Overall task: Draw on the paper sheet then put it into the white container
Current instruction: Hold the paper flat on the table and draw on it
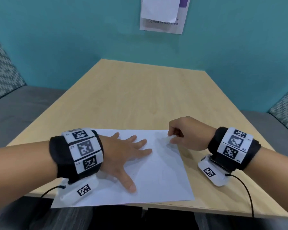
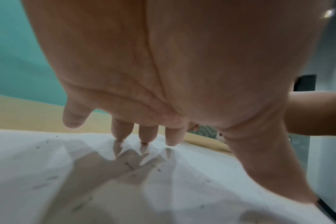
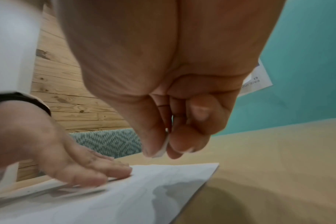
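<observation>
A white paper sheet (image 1: 156,176) lies on the wooden table (image 1: 140,97) at its near edge, its near left corner hanging over that edge. Faint pencil lines mark the sheet's far part. My left hand (image 1: 131,156) presses flat on its left half with fingers spread; the left wrist view shows the fingertips (image 2: 144,139) touching the sheet (image 2: 48,166). My right hand (image 1: 170,138) hovers at the sheet's far right corner, with thumb and forefinger pinching a small white piece (image 3: 163,147), perhaps an eraser, just above the sheet (image 3: 125,197).
The table's far half is bare wood up to a teal wall, which carries a printed notice (image 1: 163,14). Grey bench seats with patterned backs flank the table at left (image 1: 15,113) and right (image 1: 273,122). Cables trail from both wrist cameras.
</observation>
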